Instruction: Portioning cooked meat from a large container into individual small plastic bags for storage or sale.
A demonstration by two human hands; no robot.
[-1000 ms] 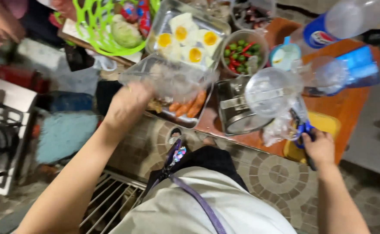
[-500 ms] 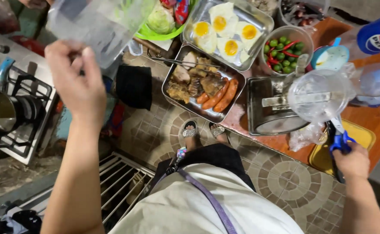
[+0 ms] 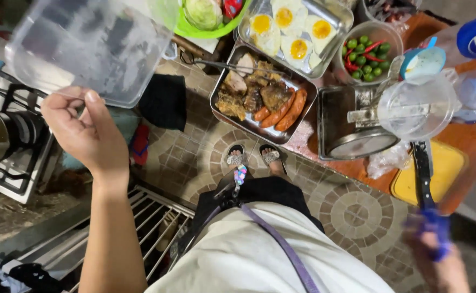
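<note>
Both hands grip: container point(image 3: 88, 49), seemingly scissors point(image 3: 430, 217).

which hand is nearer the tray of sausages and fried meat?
Left. The left hand, gripping a clear plastic container, is left of the tray. The blurred right hand, holding scissors, is lower right, farther.

A wooden table point(image 3: 468, 142) carries metal food trays point(image 3: 263, 95).
</note>
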